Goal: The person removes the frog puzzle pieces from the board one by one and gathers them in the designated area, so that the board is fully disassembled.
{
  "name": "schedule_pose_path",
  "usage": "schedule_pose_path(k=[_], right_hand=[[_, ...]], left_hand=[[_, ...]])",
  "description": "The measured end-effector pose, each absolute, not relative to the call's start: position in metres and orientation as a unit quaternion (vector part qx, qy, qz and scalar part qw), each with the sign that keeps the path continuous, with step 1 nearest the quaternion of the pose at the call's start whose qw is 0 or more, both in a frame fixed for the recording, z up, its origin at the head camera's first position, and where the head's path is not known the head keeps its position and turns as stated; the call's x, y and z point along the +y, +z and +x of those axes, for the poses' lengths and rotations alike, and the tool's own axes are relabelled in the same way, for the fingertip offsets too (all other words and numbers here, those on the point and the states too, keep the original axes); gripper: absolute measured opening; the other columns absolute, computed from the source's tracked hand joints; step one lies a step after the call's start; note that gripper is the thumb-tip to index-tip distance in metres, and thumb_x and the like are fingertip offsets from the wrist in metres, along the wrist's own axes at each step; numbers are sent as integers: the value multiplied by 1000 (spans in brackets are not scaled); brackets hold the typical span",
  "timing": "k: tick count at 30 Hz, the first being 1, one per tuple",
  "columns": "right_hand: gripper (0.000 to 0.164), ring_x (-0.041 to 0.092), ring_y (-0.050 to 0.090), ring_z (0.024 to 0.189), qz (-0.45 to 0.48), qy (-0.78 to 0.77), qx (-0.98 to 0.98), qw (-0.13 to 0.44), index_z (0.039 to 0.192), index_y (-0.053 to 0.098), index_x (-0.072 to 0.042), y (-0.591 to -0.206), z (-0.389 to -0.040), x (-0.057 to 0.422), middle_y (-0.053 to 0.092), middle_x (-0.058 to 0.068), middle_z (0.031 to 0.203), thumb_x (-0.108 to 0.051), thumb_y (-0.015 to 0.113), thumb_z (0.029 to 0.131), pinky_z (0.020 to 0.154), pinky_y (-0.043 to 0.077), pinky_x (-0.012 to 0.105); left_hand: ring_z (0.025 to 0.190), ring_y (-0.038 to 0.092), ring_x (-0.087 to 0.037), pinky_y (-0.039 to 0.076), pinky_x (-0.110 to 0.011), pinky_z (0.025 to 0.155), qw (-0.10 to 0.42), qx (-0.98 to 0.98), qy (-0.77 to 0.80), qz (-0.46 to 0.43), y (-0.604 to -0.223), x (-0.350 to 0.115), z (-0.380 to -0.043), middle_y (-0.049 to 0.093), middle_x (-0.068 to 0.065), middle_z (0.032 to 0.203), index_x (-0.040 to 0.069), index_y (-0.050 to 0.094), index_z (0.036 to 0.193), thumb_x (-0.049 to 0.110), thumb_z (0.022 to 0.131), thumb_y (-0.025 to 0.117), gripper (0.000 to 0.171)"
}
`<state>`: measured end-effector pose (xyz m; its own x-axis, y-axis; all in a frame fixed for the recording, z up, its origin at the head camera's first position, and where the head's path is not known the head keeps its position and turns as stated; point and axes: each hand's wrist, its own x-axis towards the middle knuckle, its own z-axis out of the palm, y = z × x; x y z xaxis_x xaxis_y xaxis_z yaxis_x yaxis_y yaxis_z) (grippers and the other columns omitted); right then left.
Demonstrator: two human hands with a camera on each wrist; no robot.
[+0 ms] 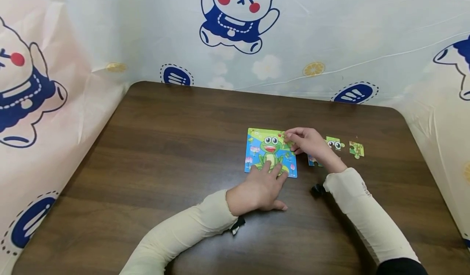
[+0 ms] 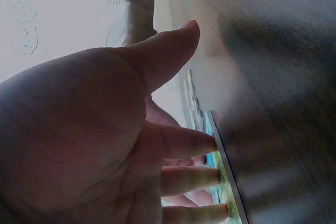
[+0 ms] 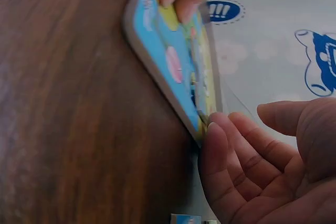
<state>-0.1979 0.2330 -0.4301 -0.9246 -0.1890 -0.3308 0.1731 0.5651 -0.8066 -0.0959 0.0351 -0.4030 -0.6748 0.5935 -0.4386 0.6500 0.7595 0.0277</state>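
In the head view, the frog puzzle (image 1: 271, 149) lies on the table (image 1: 176, 144), right of centre. The left hand (image 1: 258, 187) has its fingers spread over the puzzle's near edge. The right hand (image 1: 310, 142) is bent over the far right corner. To its right lie an eyes piece (image 1: 334, 144) and a green piece (image 1: 357, 149), with a blue piece (image 1: 314, 161) partly hidden.

In the left wrist view, fingertips touch the puzzle, thumb apart.

In the right wrist view, the right fingertips gather at the puzzle's corner; whether they pinch anything, I cannot tell.
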Motion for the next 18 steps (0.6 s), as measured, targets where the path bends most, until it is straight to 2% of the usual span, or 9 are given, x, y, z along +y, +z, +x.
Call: schedule_pose_path(k=[8,18], right_hand=[[35,21,67,78,-20,-404,897,178,127,68,-9,-429,-192,228,72,16,109,-33,58,104,71,61,31],[28,21,63,77,-33,-372,911,173,125,70,-10,-429,-186,227,71,14,108,-25,60,103,70,58,30]], left_hand=[[153,28,-29,45,-54,110,216,911,-67,344,-404,36,-97,26,-1,168,25,30,160,78,88,54,93],[154,26,-29,43,-54,111,228,909,-73,340,-402,36,-99,23,0,169,27,28,161,79,87,53,93]])
